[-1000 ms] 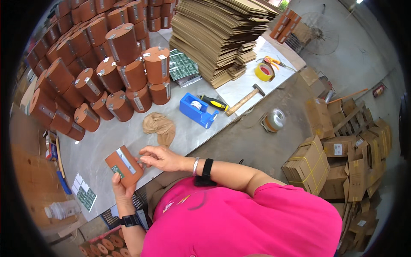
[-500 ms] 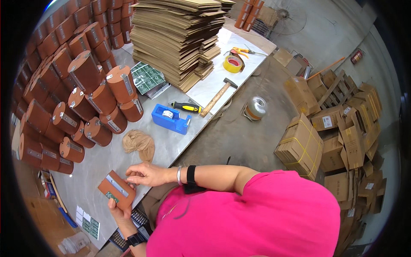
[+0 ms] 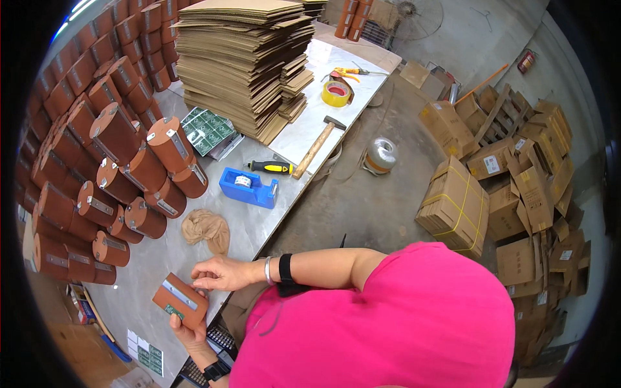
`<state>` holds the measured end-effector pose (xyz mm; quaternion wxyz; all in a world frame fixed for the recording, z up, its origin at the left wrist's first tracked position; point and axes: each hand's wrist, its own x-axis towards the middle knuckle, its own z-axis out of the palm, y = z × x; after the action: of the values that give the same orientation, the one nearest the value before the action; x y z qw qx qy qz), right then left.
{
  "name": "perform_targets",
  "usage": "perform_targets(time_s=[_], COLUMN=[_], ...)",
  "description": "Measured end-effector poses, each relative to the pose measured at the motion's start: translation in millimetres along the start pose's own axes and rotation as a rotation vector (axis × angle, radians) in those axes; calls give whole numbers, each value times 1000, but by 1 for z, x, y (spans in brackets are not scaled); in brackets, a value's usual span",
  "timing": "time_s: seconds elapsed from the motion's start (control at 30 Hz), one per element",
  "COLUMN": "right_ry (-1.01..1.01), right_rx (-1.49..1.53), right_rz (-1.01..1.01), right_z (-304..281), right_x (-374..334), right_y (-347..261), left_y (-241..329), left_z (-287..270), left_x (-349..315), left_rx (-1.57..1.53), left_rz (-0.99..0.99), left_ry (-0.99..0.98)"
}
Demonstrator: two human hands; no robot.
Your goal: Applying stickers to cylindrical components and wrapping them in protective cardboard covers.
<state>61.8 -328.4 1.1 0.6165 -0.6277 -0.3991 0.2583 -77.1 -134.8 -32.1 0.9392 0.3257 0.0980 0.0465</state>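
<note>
My left hand grips a reddish-brown cylinder from below, holding it tilted above the near end of the table. A metal strip with screw heads runs along its side. Beside the thumb, a small green label is on the cylinder. My right hand is at the cylinder's upper right edge. Its fingers are loosely bent and apart from the thumb, with nothing visible between them. Close to the left hand, a partly used sheet of green labels lies on the table. A crumpled tan cloth lies beyond the right hand.
Many similar cylinders are stacked along the left. A blue tape dispenser, screwdriver, hammer, yellow tape roll and label stack lie before a tall cardboard pile. Cartons crowd the floor at right.
The view has shifted slightly. My left hand still holds the cylinder, and the green label beside the thumb remains on it. My right hand stays close, its fingers slightly more bent.
</note>
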Motion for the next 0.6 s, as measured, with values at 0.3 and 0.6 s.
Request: perform_targets(time_s=[0.3,0.6], right_ry=[-57,-28], right_rx=[87,146], right_rz=[15,185], right_z=[3,4], right_x=[3,-2], right_y=[6,6], left_y=[5,8], left_z=[-7,17], left_x=[-5,-4], left_rx=[35,12], left_rz=[-6,-81], left_ry=[-23,-48])
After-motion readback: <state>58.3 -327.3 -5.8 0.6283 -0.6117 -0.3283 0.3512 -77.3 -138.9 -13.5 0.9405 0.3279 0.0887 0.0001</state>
